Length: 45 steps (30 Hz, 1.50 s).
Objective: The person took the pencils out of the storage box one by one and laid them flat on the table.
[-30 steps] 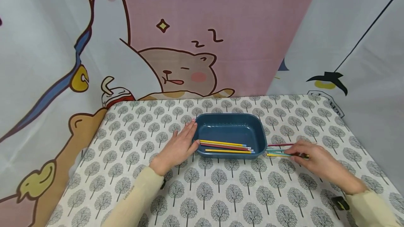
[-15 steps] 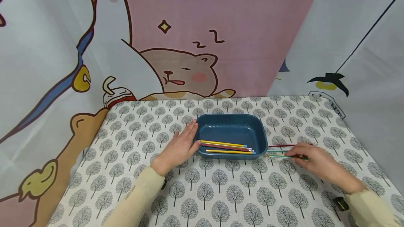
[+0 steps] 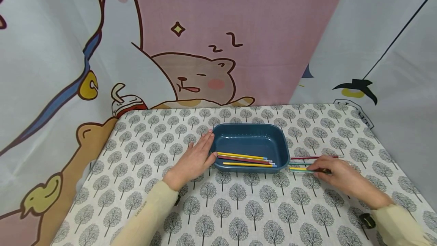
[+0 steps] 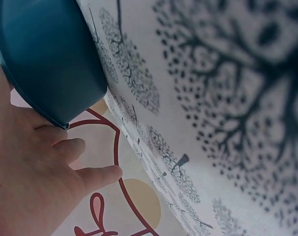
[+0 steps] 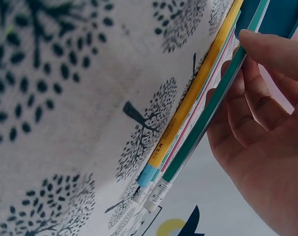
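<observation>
My left hand (image 3: 192, 162) rests against the left end of a dark blue rectangular tray (image 3: 250, 128), its fingers lying along the outer wall and the thumb at the rim. The left wrist view shows the fingers touching the tray's side (image 4: 55, 59). Inside, several yellow and red pencils (image 3: 242, 155) lie lengthwise near the front wall. Right of the tray, my right hand (image 3: 336, 172) pinches a green pencil (image 5: 203, 123) between thumb and fingers, its white eraser end towards the wrist. Just beneath it, a yellow pencil (image 5: 189, 101) with a blue end lies on the cloth.
A red pencil (image 3: 304, 157) lies behind the right hand, with another greenish one (image 3: 296, 163) partly hidden by the fingers. The tree-print tablecloth (image 3: 239, 208) covers the table. A cartoon-printed curtain (image 3: 273, 48) hangs behind it.
My right hand has moved slightly towards me with the green pencil, whose front end now sits by the yellow pencil. The left hand and tray keep their places.
</observation>
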### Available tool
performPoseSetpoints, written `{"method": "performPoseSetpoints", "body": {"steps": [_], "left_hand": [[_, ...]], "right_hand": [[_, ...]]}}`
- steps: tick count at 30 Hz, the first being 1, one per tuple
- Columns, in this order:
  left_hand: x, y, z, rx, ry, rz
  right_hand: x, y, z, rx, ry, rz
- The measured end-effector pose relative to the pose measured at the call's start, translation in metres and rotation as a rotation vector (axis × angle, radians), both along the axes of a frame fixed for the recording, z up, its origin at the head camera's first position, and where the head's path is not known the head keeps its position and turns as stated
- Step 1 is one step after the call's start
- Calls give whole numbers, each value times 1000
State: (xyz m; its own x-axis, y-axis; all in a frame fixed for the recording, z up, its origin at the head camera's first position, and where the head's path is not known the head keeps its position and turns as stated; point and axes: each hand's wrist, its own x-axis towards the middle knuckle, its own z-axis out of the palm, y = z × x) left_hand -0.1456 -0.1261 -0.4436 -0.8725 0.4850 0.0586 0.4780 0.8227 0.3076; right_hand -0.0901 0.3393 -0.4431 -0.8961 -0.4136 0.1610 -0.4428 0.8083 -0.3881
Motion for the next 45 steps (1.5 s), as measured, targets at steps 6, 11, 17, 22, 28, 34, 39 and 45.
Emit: {"method": "performPoseSetpoints", "body": {"steps": [6, 11, 17, 22, 28, 34, 39, 45], "left_hand": [[0, 0, 0, 2, 3, -1], [0, 0, 1, -5, -14, 4], [0, 1, 2, -6, -21, 10], [0, 0, 2, -12, -24, 12], [1, 0, 3, -10, -21, 11], [1, 0, 1, -12, -19, 9], [1, 0, 2, -15, -16, 7], [1, 0, 3, -13, -8, 2]], "right_hand": [[-1, 1, 0, 9, -36, -5], [-2, 3, -1, 12, -58, 1], [-1, 5, -2, 21, -74, -6], [-1, 5, -1, 11, -72, 4], [-1, 6, -4, 13, -60, 27], [-2, 6, -7, 33, -66, 25], [-3, 5, -7, 44, -71, 19], [-3, 5, -7, 52, -74, 10]]}}
